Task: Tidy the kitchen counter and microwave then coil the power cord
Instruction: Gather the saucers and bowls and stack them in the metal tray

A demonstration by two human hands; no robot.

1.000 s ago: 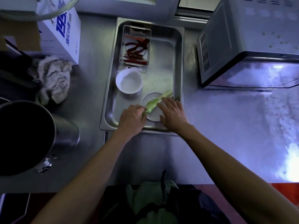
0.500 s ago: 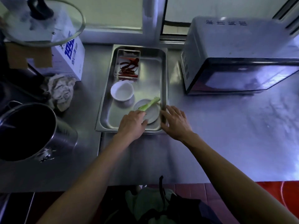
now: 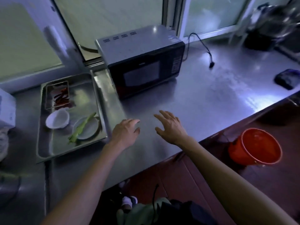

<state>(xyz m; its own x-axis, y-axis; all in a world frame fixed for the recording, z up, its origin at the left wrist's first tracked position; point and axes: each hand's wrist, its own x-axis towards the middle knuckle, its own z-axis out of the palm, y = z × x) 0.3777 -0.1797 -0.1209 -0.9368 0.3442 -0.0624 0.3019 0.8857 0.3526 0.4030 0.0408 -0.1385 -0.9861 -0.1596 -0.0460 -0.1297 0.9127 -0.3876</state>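
Gone from the steel tray (image 3: pixel 48 153) since half a second ago: both hands, now out over bare counter (image 3: pixel 211 101) to its right, with the view swung rightward to take in the whole microwave and beyond.

Far left, partly cut off by the frame: a white box (image 3: pixel 6 109). Next along, the tray, lying flat on the counter, holding a small rectangular dish of red chillies (image 3: pixel 62 98) at its far end, a white bowl (image 3: pixel 57 119) in the middle, and a shallow round plate (image 3: pixel 88 129) near the front. Across that plate, tilted, a green stalk (image 3: pixel 82 128), its lower end resting on the tray floor.

Just right of the tray: left hand (image 3: pixel 125 131), palm down, fingers loosely curled, holding nothing. Beside it, a little apart: right hand (image 3: pixel 170 125), fingers spread and nearly straight, also holding nothing. Cannot tell whether either touches the steel.

Behind the hands: microwave (image 3: pixel 142 62), door closed, set against the window. From behind its right side, a black power cord (image 3: pixel 200 41), uncoiled, trailing across the counter with its plug (image 3: pixel 211 64) lying loose. Further right, near the counter edge, a dark flat object (image 3: pixel 286 78), too blurred to identify. Below the counter, on the floor, an orange bucket (image 3: pixel 256 147).
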